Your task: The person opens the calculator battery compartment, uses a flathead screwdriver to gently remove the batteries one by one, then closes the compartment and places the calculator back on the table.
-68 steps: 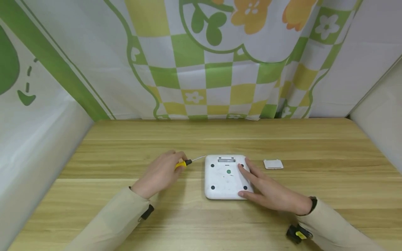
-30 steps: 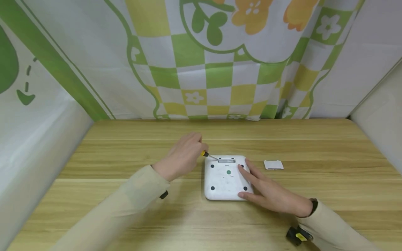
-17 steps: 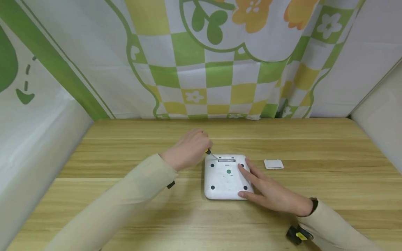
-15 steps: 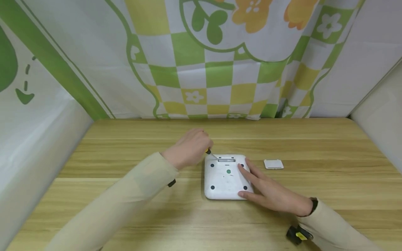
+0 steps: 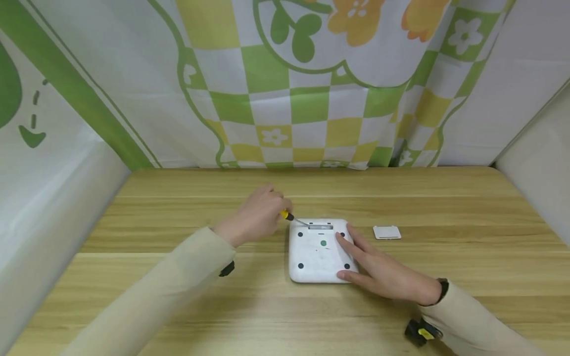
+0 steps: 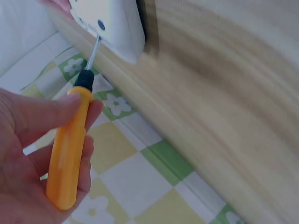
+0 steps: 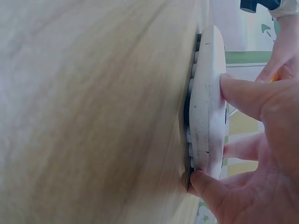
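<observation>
A white calculator (image 5: 318, 259) lies face down, its keys showing at the table side in the right wrist view. Near its far edge is an uncovered battery compartment (image 5: 320, 227) with something silvery inside. My left hand (image 5: 256, 215) grips a yellow and black screwdriver (image 6: 70, 149) by the handle. The screwdriver's blade slants down to the left end of the compartment; its exact tip contact is too small to tell. My right hand (image 5: 383, 272) rests on the calculator's right side, thumb and index finger spread on the back, another finger at the edge.
A small white battery cover (image 5: 387, 232) lies on the wooden table (image 5: 445, 267), right of the calculator. Behind the table hangs a green and yellow checked curtain (image 5: 307, 113). Black straps sit on both wrists.
My left hand brought the screwdriver rightward from beside the calculator to the compartment. Within the last half second it drew slightly left and lower, tilting the handle down. The right hand stays put.
</observation>
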### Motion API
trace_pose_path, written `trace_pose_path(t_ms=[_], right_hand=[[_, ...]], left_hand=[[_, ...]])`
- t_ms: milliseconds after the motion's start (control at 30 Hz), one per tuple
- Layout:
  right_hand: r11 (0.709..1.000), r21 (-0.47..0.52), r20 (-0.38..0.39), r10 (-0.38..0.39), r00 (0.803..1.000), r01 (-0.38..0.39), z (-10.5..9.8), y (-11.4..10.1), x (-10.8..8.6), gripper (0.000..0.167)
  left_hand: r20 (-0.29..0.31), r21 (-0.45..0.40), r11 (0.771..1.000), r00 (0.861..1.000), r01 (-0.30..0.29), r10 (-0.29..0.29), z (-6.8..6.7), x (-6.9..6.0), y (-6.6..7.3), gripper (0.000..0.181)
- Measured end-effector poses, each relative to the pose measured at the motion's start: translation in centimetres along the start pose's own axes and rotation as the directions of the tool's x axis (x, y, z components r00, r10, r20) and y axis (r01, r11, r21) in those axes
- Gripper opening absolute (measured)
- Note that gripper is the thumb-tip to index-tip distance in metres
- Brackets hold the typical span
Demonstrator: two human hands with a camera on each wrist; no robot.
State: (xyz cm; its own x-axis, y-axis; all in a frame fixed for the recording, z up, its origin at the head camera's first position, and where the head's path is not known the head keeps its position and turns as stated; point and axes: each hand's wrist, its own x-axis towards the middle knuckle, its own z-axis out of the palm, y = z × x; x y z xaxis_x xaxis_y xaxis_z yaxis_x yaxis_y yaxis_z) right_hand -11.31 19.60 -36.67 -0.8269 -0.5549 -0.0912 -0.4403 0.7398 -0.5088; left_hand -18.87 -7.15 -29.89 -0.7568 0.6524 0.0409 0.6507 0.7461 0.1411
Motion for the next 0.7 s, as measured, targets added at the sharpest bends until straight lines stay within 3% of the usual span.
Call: trace_pose_path(t_ms=[233,700], right_hand=[[1.0,-0.003,0.007,0.005,1.0,-0.005,-0.1,-0.1,0.0,0.075],[1.0,-0.022,-0.005,-0.007,1.0,0.007,-0.1,-0.1,-0.1,0.075]], left_hand=[[-0.073,-0.067,0.997,0.997,0.035,-0.04,0.7,-0.9,0.0,0.025],[-0.133,-0.143,0.986,0.985,0.09,-0.109,2.2,-1.8,-0.2,0.025]])
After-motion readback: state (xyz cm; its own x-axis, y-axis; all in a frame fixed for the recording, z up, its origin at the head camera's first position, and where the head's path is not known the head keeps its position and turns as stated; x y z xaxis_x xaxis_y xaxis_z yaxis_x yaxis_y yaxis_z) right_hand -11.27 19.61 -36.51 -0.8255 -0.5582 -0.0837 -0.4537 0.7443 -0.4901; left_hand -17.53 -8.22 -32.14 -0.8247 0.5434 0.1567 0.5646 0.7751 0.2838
